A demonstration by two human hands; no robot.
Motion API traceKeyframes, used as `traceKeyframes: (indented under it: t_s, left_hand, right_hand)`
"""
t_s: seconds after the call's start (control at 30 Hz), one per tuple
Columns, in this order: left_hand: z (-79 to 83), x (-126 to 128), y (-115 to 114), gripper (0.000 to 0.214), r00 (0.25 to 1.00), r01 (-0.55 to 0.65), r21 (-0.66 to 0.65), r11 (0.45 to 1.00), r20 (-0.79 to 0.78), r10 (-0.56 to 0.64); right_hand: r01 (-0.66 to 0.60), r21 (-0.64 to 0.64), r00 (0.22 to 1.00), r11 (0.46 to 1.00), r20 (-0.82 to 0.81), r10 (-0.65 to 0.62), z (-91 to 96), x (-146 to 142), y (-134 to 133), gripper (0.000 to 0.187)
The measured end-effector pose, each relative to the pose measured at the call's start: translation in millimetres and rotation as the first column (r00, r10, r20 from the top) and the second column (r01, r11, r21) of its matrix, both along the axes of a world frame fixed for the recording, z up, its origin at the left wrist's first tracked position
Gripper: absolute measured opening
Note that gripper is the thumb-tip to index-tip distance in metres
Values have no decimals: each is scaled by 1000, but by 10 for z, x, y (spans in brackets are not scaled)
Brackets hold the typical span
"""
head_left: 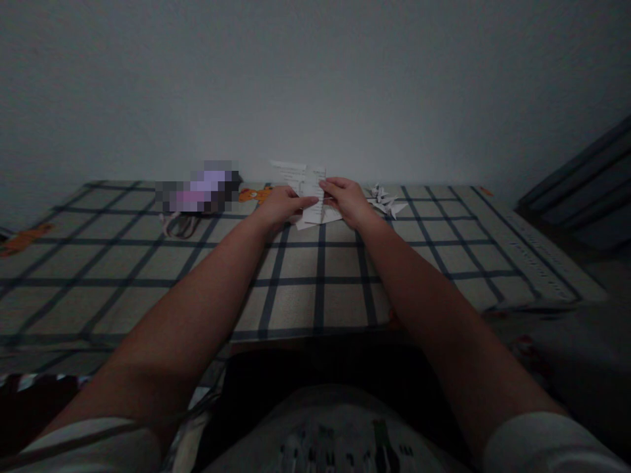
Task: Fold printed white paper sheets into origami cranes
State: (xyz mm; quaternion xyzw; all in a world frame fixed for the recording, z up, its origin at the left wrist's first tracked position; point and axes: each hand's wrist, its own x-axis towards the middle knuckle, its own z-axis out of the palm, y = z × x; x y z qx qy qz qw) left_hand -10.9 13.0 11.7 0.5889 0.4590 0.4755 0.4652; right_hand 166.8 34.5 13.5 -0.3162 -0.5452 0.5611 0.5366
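Behind both hands rises a plain pale wall [315,79], and under them spreads a checked cloth [98,263] with dark grid lines, running out well to either side. Both bare forearms stretch forward over it.

The left hand [280,205] and right hand [348,200] sit close together, almost touching. Each is closed in a pinch on a sheet of paper [300,179], white with faint print. The sheet stands upright between them, its top edge rising above the knuckles toward the wall. More white paper [306,224] lies flat on the cloth just beneath the hands.

Just beyond the right hand, on its outer side, rests a small cluster of folded paper shapes [387,200]. Off past the left hand lies a purple thing [202,190], too blurred to make out.
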Motion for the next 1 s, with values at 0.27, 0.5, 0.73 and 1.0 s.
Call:
traceKeyframes:
  t_s: [0.27, 0.5, 0.73, 1.0]
  left_hand:
    - [-1, -8, 6, 27, 999, 31, -24, 999, 15, -31]
    - [-30, -33, 27, 30, 996, 16, 12, 1000, -87, -15]
    - [-25, -39, 38, 36, 989, 22, 9, 1000, -148, -21]
    - [-12, -29, 13, 26, 987, 43, 19, 999, -154, -40]
  right_hand:
    - [1, -22, 999, 1000, -52, -2, 16, -13, -8, 21]
    - [67, -16, 995, 998, -71, -68, 13, -26, 15, 25]
    - [34, -20, 995, 999, -97, -36, -26, -2, 57, 31]
    - [82, 47, 993, 995, -95, -77, -69, -20, 118, 40]
